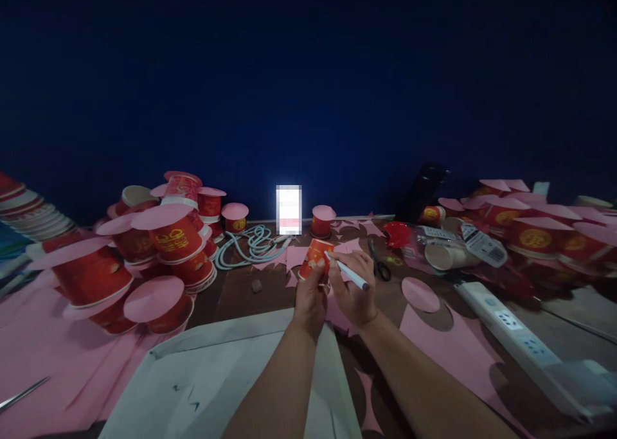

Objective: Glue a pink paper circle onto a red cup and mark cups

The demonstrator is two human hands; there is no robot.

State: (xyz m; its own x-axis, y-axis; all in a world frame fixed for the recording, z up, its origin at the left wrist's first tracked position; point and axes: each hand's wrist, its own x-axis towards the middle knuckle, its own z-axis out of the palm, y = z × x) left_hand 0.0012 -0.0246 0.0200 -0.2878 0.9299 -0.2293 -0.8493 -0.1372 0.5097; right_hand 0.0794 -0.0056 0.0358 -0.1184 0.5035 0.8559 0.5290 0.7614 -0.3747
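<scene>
My left hand is closed around a red paper cup with yellow printing, held in front of me above the table. In my right hand is a white marker pen with a dark end. Its tip points at the upper right of the cup; whether it touches cannot be told. Behind the held cup stands another red cup with a round pink paper disc on top. Pink paper scraps lie around the cup.
Stacked red cups topped with pink discs stand on the left and right. A coiled pale cable, scissors, a power strip and a plastic bag of cups lie about. A white sheet lies under my forearms.
</scene>
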